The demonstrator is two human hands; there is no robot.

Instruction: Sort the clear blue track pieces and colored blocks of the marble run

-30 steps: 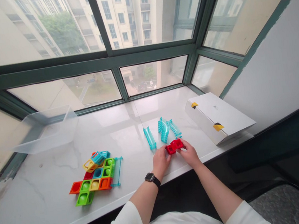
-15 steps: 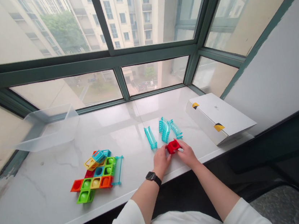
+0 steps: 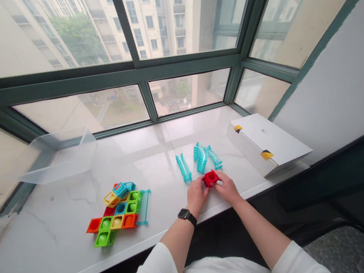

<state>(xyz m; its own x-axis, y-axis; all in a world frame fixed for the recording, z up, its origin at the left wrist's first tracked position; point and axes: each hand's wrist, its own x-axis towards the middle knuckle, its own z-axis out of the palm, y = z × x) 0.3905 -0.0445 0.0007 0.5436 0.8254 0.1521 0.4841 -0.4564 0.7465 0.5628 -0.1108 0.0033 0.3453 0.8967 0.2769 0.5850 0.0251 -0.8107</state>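
Observation:
Between my two hands is a red toy block (image 3: pixel 210 179) with a hollow in its face, low over the white sill. My left hand (image 3: pixel 197 196), with a dark watch on its wrist, grips the block's left side. On the block's other side, the fingers of my right hand (image 3: pixel 227 188) are closed on it. Just beyond my hands lie a straight clear-blue track piece (image 3: pixel 183 167), a curved track piece (image 3: pixel 200 157) and another short track piece (image 3: pixel 214 157). Some of my fingertips are hidden behind the block.
Several coloured blocks (image 3: pixel 116 223) lie clustered at the left, with a clear-blue piece (image 3: pixel 143 207) along their right side. A clear plastic bin (image 3: pixel 59 162) stands farther back by the window. At the right is a white box (image 3: pixel 266 141) with yellow-black tape.

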